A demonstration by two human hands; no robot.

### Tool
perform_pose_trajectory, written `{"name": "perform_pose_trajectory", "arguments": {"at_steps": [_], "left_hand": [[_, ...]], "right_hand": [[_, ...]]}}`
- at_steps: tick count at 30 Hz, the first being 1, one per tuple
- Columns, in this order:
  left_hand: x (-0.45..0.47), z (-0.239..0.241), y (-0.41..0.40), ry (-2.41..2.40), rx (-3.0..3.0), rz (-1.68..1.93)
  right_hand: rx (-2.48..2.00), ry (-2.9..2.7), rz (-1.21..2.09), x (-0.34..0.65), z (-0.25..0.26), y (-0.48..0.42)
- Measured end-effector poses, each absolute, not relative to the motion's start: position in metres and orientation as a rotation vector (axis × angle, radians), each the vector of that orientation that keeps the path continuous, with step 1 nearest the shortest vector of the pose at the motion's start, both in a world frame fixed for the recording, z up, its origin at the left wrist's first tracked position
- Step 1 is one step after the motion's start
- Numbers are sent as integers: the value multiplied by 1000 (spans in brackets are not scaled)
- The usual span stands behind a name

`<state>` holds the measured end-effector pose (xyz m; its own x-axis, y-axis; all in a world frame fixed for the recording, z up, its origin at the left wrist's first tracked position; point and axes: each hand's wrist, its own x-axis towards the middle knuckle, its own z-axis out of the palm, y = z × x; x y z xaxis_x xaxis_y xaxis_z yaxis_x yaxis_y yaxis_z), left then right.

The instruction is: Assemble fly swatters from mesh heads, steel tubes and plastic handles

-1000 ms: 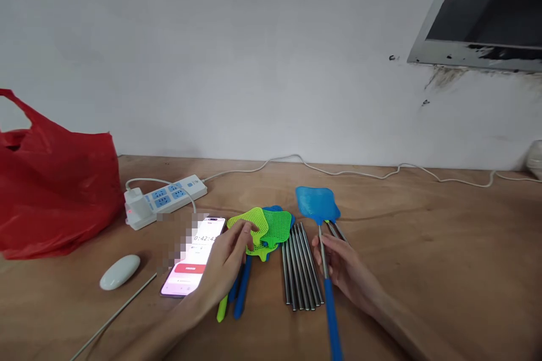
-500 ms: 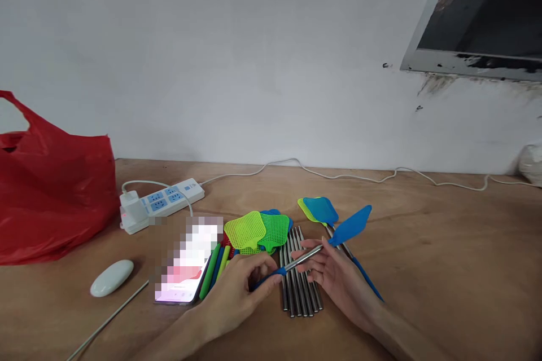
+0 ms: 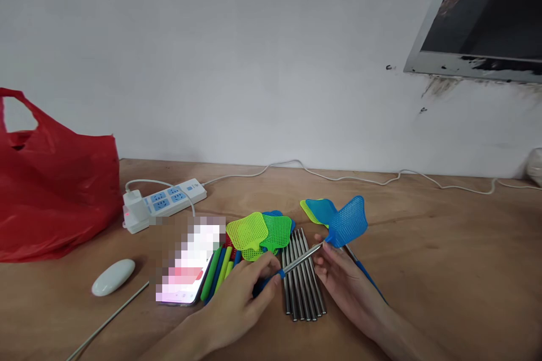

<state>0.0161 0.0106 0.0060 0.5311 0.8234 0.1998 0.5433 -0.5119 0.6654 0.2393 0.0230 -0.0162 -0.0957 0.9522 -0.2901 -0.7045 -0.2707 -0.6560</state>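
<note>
A blue fly swatter [image 3: 349, 223] with a metal rod is held slantwise between both hands. My left hand [image 3: 248, 296] is closed around its blue handle at the lower left end. At the other end, the fingers of my right hand [image 3: 345, 282] pinch it at the neck, just below the mesh head. Under the swatter several metal rods [image 3: 301, 282] lie side by side. Loose mesh heads, yellow-green [image 3: 247, 230] and green [image 3: 279, 228], are piled behind my left hand. Coloured handles [image 3: 212, 273] lie left of it, partly hidden.
Beyond my right hand lie other fly swatters [image 3: 320, 210] with blue and yellow-green heads. A lit phone [image 3: 192, 262], a white mouse-shaped object [image 3: 113, 277], a power strip [image 3: 186, 190] and a red plastic bag [image 3: 63, 192] are on the left. A white cable [image 3: 339, 177] runs along the wall.
The blue swatter head has turned so its mesh face now shows more broadly. My right hand's fingers have drawn in closer around the neck. My left hand keeps its grip.
</note>
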Motion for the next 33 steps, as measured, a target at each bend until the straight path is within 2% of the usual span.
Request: {"name": "perform_pose_trajectory", "arguments": {"at_steps": [15,33], "left_hand": [[24,-1,12,1004,2144,706],[25,-2,9,1126,2195,681]], "right_hand": [[-885,-647,1304,229,-20,15],[-843,-579,1193,238,-14,28]]}}
